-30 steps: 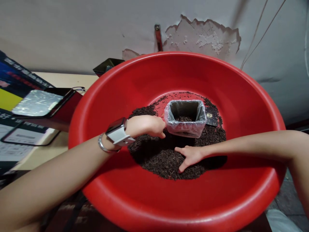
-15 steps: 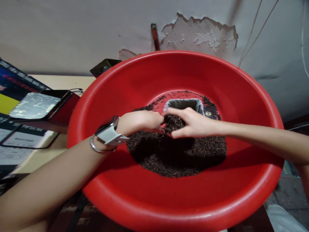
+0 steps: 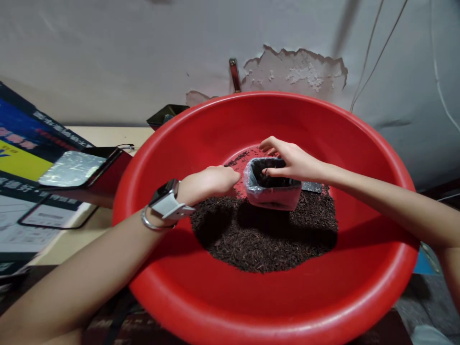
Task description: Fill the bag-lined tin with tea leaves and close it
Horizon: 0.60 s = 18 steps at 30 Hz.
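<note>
Head camera shows a small plastic-lined box [image 3: 272, 189] standing near the middle of a big red basin [image 3: 223, 292], bedded in a dark heap of loose tea leaves [image 3: 264, 237] that covers the basin floor in front of it and to both sides. The box is open at the top, its clear liner folded over the rim, and dark leaves already lie inside it.

The right hand [image 3: 293, 160] is over the mouth of the box, fingers spread loosely and curled downward, the fingertips at or just inside the opening; it is not clamped on anything that shows. The left hand [image 3: 210, 182] lies against the left side of the box, fingers together and pressed to the liner, steadying it. A white smartwatch [image 3: 166, 201] and a metal bangle [image 3: 151, 223] sit on that wrist.

Just behind the box on the right a small dark card [image 3: 311, 187] lies flat on the leaves. Outside the basin, to the left, a red tray with a foil sheet [image 3: 77, 168] rests on printed cartons [image 3: 21, 163]; a wall with peeling plaster [image 3: 294, 72] stands behind.

The box looks light and rests on loose leaves, so a push from the right hand could tip it and spill it if the left lets go. The liner could also slip down inside the rim.
</note>
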Each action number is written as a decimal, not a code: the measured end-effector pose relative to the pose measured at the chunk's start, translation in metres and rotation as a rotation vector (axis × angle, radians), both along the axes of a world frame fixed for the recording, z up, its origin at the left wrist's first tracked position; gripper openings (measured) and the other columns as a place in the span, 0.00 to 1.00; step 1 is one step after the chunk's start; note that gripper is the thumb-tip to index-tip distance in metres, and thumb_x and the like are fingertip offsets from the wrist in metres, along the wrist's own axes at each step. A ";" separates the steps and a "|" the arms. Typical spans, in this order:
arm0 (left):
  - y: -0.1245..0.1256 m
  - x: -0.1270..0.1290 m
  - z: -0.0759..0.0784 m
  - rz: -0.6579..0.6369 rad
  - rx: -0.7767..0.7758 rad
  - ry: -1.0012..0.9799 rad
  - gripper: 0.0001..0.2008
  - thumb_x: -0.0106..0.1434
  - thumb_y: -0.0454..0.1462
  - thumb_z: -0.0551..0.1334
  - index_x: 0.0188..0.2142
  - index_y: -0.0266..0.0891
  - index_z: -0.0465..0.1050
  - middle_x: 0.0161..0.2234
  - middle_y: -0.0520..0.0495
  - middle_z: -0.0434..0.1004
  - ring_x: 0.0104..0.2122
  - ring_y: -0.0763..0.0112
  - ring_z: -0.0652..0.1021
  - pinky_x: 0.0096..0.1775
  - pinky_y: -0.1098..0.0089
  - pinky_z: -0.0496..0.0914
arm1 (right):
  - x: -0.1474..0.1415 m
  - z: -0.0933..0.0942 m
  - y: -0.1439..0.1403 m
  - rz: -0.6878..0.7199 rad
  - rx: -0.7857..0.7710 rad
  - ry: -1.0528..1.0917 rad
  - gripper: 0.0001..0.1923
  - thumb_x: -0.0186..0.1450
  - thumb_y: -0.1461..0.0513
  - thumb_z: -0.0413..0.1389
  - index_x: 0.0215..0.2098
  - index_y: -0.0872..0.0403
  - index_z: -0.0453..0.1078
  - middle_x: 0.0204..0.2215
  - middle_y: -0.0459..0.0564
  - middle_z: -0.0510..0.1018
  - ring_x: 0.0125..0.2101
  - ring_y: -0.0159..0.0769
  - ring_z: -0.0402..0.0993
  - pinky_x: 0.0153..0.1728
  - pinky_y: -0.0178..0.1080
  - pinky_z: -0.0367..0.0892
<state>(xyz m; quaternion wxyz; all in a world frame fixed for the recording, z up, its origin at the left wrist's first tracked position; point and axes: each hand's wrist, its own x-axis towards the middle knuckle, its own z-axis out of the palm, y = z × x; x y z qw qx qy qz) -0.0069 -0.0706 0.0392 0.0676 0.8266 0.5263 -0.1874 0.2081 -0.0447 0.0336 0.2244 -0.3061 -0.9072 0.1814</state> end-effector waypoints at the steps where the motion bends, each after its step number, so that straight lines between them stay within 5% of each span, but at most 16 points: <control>1: 0.000 0.002 0.003 0.024 0.011 0.035 0.15 0.61 0.38 0.57 0.44 0.37 0.76 0.37 0.39 0.80 0.34 0.57 0.79 0.35 0.65 0.68 | 0.000 0.001 -0.001 0.013 0.052 -0.037 0.18 0.60 0.63 0.57 0.49 0.55 0.63 0.49 0.56 0.71 0.47 0.40 0.67 0.48 0.45 0.64; 6: 0.005 0.012 0.008 0.188 0.209 -0.043 0.20 0.70 0.39 0.44 0.50 0.32 0.69 0.43 0.33 0.78 0.41 0.52 0.79 0.36 0.64 0.68 | -0.010 0.000 -0.019 0.080 0.351 -0.195 0.11 0.65 0.63 0.52 0.45 0.58 0.67 0.49 0.61 0.71 0.46 0.44 0.66 0.47 0.48 0.64; 10: 0.011 0.016 -0.001 0.227 0.200 -0.188 0.24 0.70 0.47 0.45 0.54 0.34 0.65 0.47 0.35 0.77 0.44 0.55 0.78 0.40 0.67 0.69 | -0.026 -0.015 -0.057 0.283 0.481 -0.358 0.11 0.68 0.65 0.46 0.41 0.59 0.69 0.43 0.60 0.74 0.43 0.43 0.68 0.44 0.45 0.65; 14: 0.016 0.017 -0.011 0.196 0.110 -0.251 0.23 0.69 0.48 0.46 0.51 0.34 0.67 0.41 0.39 0.79 0.36 0.60 0.79 0.35 0.69 0.68 | -0.032 -0.046 -0.090 0.507 0.231 -0.591 0.25 0.68 0.51 0.49 0.56 0.58 0.65 0.49 0.63 0.72 0.43 0.47 0.73 0.40 0.46 0.68; 18: 0.017 0.018 -0.012 0.191 0.051 -0.276 0.21 0.69 0.47 0.45 0.45 0.34 0.69 0.35 0.41 0.79 0.30 0.64 0.77 0.32 0.70 0.65 | -0.027 -0.084 -0.091 0.424 -0.185 -0.799 0.54 0.56 0.41 0.59 0.70 0.56 0.44 0.66 0.74 0.50 0.60 0.70 0.58 0.50 0.60 0.64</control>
